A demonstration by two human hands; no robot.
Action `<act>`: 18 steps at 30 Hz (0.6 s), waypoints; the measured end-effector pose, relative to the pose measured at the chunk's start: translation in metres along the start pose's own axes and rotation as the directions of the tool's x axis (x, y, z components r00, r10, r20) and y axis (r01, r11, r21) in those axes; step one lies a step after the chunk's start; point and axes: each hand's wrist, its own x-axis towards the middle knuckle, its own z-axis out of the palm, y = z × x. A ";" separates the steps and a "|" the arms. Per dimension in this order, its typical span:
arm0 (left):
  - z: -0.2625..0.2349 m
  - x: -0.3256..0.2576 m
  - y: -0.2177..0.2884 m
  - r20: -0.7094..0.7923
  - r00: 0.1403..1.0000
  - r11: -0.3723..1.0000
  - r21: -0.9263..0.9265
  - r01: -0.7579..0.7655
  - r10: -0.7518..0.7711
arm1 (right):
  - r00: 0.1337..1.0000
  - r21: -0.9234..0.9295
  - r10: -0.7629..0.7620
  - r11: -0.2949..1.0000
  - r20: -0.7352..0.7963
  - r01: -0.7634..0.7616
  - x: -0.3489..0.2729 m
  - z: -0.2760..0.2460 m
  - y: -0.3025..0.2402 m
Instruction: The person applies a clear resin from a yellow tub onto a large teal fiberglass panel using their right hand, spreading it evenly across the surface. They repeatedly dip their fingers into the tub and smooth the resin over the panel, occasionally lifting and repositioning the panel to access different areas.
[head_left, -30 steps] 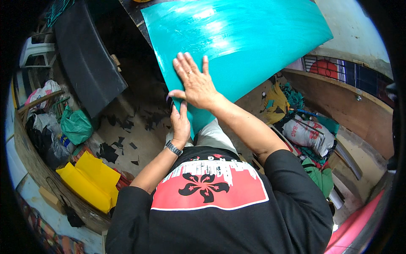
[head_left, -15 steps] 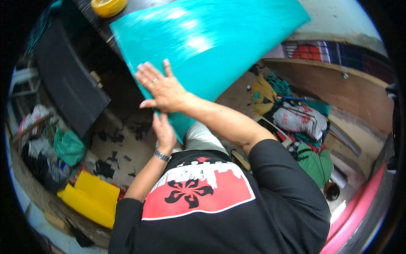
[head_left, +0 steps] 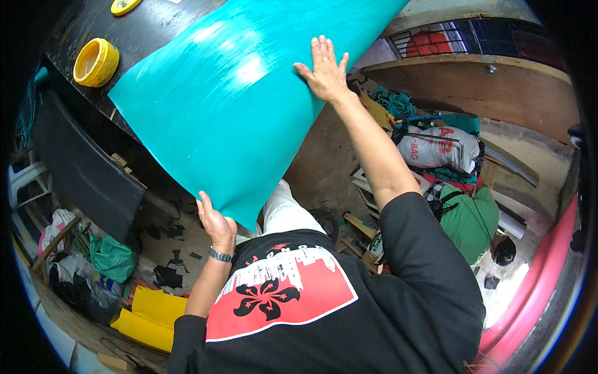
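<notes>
A large, glossy teal sheet point(head_left: 212, 118) lies over the black tabletop, and its near end hangs past the table edge toward my body. My left hand point(head_left: 216, 223), with a metal watch at the wrist, grips the sheet's left edge close to the near corner; part of its fingers is hidden against the sheet. Reaching forward, my right hand point(head_left: 325, 73) lies flat on the sheet near its right edge, fingers and thumb spread, holding nothing. Light streaks shine on the sheet's far part, beyond a faint line across it.
A yellow tub point(head_left: 96, 63) and a yellow lid point(head_left: 124, 6) sit on the black table point(head_left: 140, 31). A black sheet point(head_left: 78, 162) leans at left. Yellow folded material point(head_left: 149, 318) lies below. A stuffed white bag point(head_left: 436, 148) and green cloth point(head_left: 470, 224) are at right.
My right hand has swept from the sheet's left edge across to its right edge. My left hand is now lower and further left, still at the near corner. More of the tub shows.
</notes>
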 end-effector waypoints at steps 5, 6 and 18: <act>0.009 -0.003 -0.002 -0.030 0.999 0.999 0.006 -0.044 0.044 | 0.989 -0.110 -0.141 0.983 0.033 0.144 -0.039 0.015 -0.053; 0.010 -0.002 -0.002 -0.038 0.998 0.999 0.006 -0.044 0.045 | 0.978 -0.069 -0.197 0.977 0.066 0.202 -0.049 0.014 -0.070; 0.002 0.003 -0.003 0.076 0.995 0.998 -0.026 -0.064 0.066 | 0.809 0.462 -0.569 0.763 0.147 0.452 -0.085 -0.021 -0.155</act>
